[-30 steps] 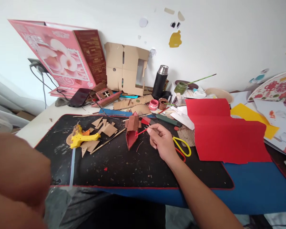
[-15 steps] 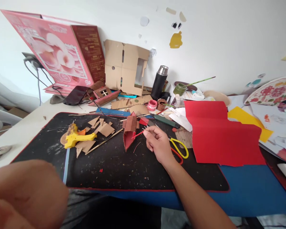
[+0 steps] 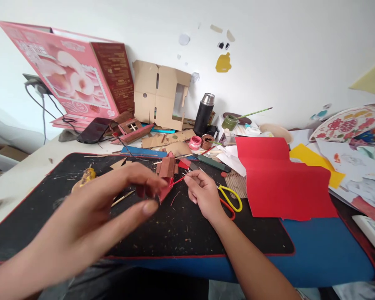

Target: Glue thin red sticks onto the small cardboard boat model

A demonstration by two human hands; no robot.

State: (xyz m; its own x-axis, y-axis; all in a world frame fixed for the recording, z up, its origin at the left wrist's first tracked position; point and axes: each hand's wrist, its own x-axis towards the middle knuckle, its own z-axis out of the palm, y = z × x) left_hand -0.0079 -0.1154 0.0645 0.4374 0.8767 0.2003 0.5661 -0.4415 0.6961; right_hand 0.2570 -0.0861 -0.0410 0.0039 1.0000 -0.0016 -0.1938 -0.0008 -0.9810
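Observation:
A small red-brown cardboard model boat stands on the black mat, its pointed end toward me. My right hand pinches a thin red strip between thumb and fingertips. The strip's far end reaches the boat's side; whether it touches cannot be made out. Small whitish tips show by the fingertips. My left hand, slightly blurred, hangs over the mat with thumb and fingers apart and nothing between them. Its fingertips come close to the boat and overlap part of it. Scissors with yellow and red handles lie beside my right hand.
A yellow glue gun lies partly behind my left hand. Red sheet covers the right side. Paint jars, a black thermos, a second cardboard boat and a standing cardboard piece line the back.
My left hand has swung from the lower left corner up and right, toward the model boat. My right hand keeps its pinch on the red strip. The whole view has shifted slightly.

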